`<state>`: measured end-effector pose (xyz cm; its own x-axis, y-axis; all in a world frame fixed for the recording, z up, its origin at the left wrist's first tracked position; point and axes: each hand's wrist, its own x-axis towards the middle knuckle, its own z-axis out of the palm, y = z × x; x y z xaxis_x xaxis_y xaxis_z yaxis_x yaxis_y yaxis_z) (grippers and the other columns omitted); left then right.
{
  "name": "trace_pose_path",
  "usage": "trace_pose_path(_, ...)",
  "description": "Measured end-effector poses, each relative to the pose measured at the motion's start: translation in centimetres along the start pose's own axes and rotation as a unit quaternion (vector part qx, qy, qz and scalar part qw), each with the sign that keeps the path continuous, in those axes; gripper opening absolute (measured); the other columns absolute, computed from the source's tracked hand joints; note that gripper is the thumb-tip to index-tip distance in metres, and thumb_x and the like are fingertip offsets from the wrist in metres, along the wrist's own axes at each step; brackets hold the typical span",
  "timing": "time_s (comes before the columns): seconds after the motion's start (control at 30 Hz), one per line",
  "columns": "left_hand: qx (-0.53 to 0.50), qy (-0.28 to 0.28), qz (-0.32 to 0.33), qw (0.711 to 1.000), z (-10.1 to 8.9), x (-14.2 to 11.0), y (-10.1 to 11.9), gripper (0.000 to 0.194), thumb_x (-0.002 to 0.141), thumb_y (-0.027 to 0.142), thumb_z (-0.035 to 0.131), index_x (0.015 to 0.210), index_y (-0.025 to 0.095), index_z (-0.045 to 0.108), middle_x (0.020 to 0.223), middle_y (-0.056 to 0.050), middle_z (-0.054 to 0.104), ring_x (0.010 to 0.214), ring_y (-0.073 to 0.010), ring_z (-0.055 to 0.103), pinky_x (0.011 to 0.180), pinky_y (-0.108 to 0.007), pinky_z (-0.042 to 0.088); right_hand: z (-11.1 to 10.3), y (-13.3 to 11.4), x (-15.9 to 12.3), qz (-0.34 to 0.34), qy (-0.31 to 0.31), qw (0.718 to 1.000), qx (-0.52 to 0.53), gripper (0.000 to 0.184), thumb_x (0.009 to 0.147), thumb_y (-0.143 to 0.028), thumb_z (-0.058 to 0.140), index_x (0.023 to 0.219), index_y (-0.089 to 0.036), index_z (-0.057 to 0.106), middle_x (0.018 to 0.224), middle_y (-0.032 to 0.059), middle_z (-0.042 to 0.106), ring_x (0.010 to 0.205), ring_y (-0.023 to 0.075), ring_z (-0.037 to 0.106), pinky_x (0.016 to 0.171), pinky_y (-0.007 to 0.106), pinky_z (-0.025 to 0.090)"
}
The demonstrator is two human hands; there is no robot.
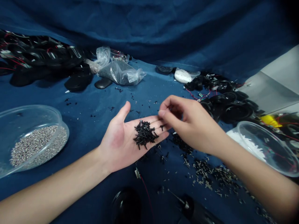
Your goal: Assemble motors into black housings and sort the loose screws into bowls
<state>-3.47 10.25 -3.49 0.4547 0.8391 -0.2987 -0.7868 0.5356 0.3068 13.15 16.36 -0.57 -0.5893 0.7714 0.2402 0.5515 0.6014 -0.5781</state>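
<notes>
My left hand is held palm up and flat, its fingers stretched out and its thumb raised. A small heap of black screws rests on the palm and finger bases, with a single screw lying apart on the fingers. Over those fingertips, my right hand is closed, thumb and forefinger pressed together. Whatever is in that pinch, if anything, is hidden. Below the hands, black screws and a spread of silvery screws lie on the blue cloth.
At left stands a clear plastic tub of small metal screws. Another clear tub with white pieces is at right. Clear bags lie at the back. Black housings with wires pile up on both sides. A dark screwdriver-like tool lies nearest me.
</notes>
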Motion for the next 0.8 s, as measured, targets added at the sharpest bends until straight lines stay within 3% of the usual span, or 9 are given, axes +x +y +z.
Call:
trace_pose_path(0.13,-0.009,-0.028,-0.009,1.000,0.0,-0.4,0.3,0.090,0.094,0.067,0.022,0.141,-0.008,0.035,0.134,-0.029,0.053,0.135,-0.0339,0.043,0.114,-0.044,0.033,0.0,1.5,-0.4,0.054,0.044,0.997,-0.019,0.016,0.092,-0.023,0.052,0.078,-0.018,0.056,0.065,-0.0027,0.056,0.057,0.0110,0.045,0.056,0.028,0.033)
trace_pose_path(0.3,-0.003,-0.023,-0.019,1.000,0.5,-1.4,0.4,0.095,0.092,0.071,0.018,0.140,-0.009,0.037,0.135,-0.030,0.051,0.134,-0.0349,0.043,0.113,-0.043,0.037,0.8,3.0,-0.3,0.076,-0.001,0.997,0.020,0.026,0.096,-0.029,0.047,0.074,-0.018,0.053,0.062,-0.0030,0.053,0.058,0.0119,0.046,0.057,0.028,0.034)
trace_pose_path(0.4,-0.011,-0.032,-0.007,0.999,0.8,-2.8,0.3,0.094,0.092,0.070,0.019,0.139,-0.008,0.039,0.136,-0.029,0.052,0.135,-0.0341,0.043,0.112,-0.042,0.039,0.5,2.3,-0.6,0.067,-0.008,0.997,0.023,0.029,0.098,-0.031,0.045,0.076,-0.018,0.058,0.069,-0.0005,0.061,0.064,0.0142,0.054,0.061,0.030,0.040)
trace_pose_path(0.47,-0.017,-0.021,0.010,1.000,0.9,-3.9,0.1,0.092,0.092,0.070,0.023,0.138,-0.008,0.041,0.135,-0.027,0.053,0.134,-0.0337,0.044,0.112,-0.041,0.041,0.0,0.7,-1.4,0.025,0.077,0.997,0.000,0.021,0.097,-0.028,0.047,0.089,-0.019,0.064,0.085,0.0027,0.068,0.076,0.0165,0.061,0.069,0.032,0.046)
trace_pose_path(0.53,-0.018,-0.010,0.020,1.000,1.1,-4.9,-0.2,0.090,0.093,0.070,0.023,0.137,-0.005,0.045,0.132,-0.025,0.057,0.133,-0.0326,0.046,0.110,-0.040,0.042,-0.3,-1.3,-2.8,-0.068,0.165,0.984,-0.024,0.021,0.096,-0.024,0.048,0.108,-0.018,0.064,0.107,0.0071,0.069,0.095,0.0191,0.064,0.083,0.033,0.051)
trace_pose_path(0.57,-0.016,-0.009,0.019,1.000,1.2,-5.4,-0.3,0.088,0.093,0.070,0.023,0.136,-0.003,0.047,0.131,-0.023,0.059,0.133,-0.0315,0.046,0.110,-0.039,0.042,-0.2,-2.3,-3.7,-0.137,0.155,0.978,-0.031,0.026,0.096,-0.023,0.046,0.115,-0.016,0.063,0.117,0.0094,0.067,0.108,0.0207,0.062,0.092,0.035,0.050)
trace_pose_path(0.67,-0.007,-0.004,0.006,1.000,1.3,-6.3,-0.7,0.086,0.091,0.072,0.026,0.140,0.004,0.045,0.131,-0.017,0.060,0.134,-0.0301,0.046,0.110,-0.038,0.042,0.7,-4.2,-5.9,-0.331,0.039,0.941,-0.059,0.035,0.096,-0.025,0.046,0.123,-0.008,0.060,0.134,0.0131,0.058,0.132,0.0246,0.047,0.111,0.039,0.040)
trace_pose_path(0.73,-0.006,0.017,0.007,1.000,1.4,-6.8,-1.1,0.087,0.090,0.072,0.030,0.143,0.004,0.040,0.132,-0.017,0.059,0.132,-0.0318,0.048,0.108,-0.040,0.043,1.4,-4.6,-6.8,-0.357,-0.004,0.931,-0.077,0.041,0.097,-0.028,0.046,0.129,-0.004,0.057,0.140,0.0135,0.052,0.137,0.0261,0.040,0.115,0.041,0.034)
trace_pose_path(0.8,-0.017,0.031,0.018,0.999,1.5,-7.3,-1.5,0.084,0.091,0.070,0.033,0.144,0.005,0.038,0.130,-0.017,0.060,0.127,-0.0325,0.052,0.105,-0.042,0.045,1.7,-4.6,-7.3,-0.330,-0.013,0.942,-0.059,0.044,0.096,-0.026,0.045,0.133,-0.003,0.052,0.145,0.0138,0.046,0.139,0.0253,0.037,0.117,0.043,0.031)
